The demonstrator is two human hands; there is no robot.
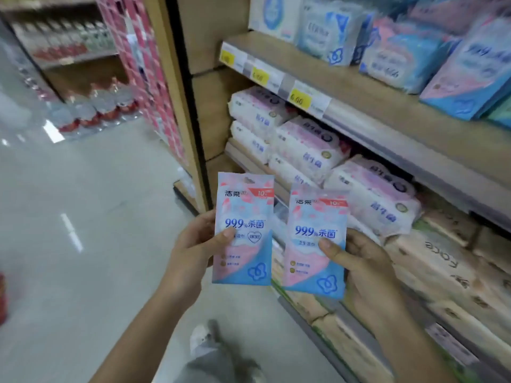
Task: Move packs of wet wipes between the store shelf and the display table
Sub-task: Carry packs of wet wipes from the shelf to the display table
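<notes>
Left hand point(193, 244) pinches one small pink-and-blue wet wipes pack point(243, 217) upright, thumb on its front; right hand point(365, 261) pinches a matching second pack point(315, 244) just beside it. Behind them, larger pink-and-white packs point(304, 145) lie stacked in the store shelf point(373, 106), under yellow price tags point(300, 99).

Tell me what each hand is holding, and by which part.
The left hand pinches one wet-wipe pack at its left edge; the right hand pinches a second pack at its right edge.

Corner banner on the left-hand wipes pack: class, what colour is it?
Red with white print; the banner shows best in the head view.
</notes>
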